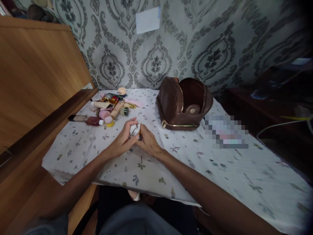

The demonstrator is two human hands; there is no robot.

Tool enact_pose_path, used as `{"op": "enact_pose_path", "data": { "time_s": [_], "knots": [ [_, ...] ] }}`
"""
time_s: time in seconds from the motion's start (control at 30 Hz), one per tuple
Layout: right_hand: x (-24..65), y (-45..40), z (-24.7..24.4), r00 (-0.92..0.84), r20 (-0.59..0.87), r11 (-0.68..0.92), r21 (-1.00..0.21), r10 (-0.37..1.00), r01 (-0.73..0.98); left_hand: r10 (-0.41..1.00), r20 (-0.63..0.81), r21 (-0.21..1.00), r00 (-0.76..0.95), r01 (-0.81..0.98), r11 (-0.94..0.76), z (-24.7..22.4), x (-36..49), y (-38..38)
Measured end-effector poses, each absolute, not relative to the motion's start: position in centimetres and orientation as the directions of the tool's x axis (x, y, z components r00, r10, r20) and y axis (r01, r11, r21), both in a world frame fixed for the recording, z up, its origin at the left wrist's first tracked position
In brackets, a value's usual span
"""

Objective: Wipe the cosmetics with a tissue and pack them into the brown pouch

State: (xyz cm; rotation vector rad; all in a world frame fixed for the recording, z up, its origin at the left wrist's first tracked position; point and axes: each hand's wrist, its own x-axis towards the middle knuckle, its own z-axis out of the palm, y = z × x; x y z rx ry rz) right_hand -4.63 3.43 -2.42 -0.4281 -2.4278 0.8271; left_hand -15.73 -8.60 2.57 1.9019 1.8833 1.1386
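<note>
Both hands meet above the near-middle part of the table (181, 156), in from its front edge, with the forearms reaching over that edge. The left hand (124, 137) has its grip closed around a crumpled white wipe or cloth (134, 130); the right hand (149, 142) has its grip closed on a small gold-and-dark item (140, 133), mostly hidden by the fingers and touching the white material. Beyond the left hand, a cluster of cosmetics spreads toward the table's far-left corner. A dark-red bottle (93, 121) with a white cap and a round yellow-and-cream container (109, 121) lie on its near side, and a beige bottle with a dark cap (77, 118) sits by the left edge, near the wooden panel (41, 62). The brown makeup bag (168, 101) stands unzipped beyond the right hand, near the patterned wall (156, 62). Printed tablecloth gives open room between cosmetics and bag, and in front of the bag toward the near edge. A pixelated flat item (226, 132) lies right of the bag, near the right edge.
</note>
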Motion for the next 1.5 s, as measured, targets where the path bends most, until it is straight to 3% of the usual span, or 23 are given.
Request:
{"op": "enact_pose_path", "data": {
  "time_s": [0.2,0.53,0.73,0.9,1.1,1.33,1.4,1.5],
  "knots": [
    [-4.7,3.1,-2.3,-0.798,0.387,0.745,-0.657,0.463,0.114,0.887,0.414,0.491,-0.206,0.871,-0.028,2.2,-15.5,-9.8],
    [-4.5,3.2,-2.4,-0.817,0.338,0.754,-0.636,0.467,0.168,0.896,0.423,0.259,-0.139,0.966,0.028,3.3,-17.1,-7.7],
    [-4.4,3.0,-1.9,-0.804,0.324,0.682,-0.719,0.498,0.132,0.911,0.371,0.285,-0.183,0.955,0.076,2.9,-17.9,-8.3],
    [-4.5,3.2,-2.1,-0.794,0.332,0.66,-0.743,0.509,0.112,0.971,0.238,0.314,-0.03,0.948,-0.047,3.6,-18.2,-9.9],
    [-4.4,3.2,-1.8,-0.817,0.337,0.693,-0.713,0.467,0.103,0.982,0.174,0.243,-0.075,0.97,0.031,4.8,-18.0,-9.8],
    [-4.5,3.5,-2.2,-0.805,0.393,0.784,-0.606,0.443,0.135,0.982,0.166,-0.018,-0.089,0.995,0.094,5.4,-15.6,-8.5],
    [-4.6,3.7,-2.3,-0.79,0.415,0.798,-0.584,0.452,0.15,0.974,0.195,-0.007,-0.116,0.993,0.12,5.0,-15.7,-8.1],
    [-4.7,4.0,-2.2,-0.774,0.425,0.785,-0.601,0.47,0.147,0.947,0.267,0.175,-0.177,0.975,0.133,4.4,-16.9,-7.1]
  ]
}}
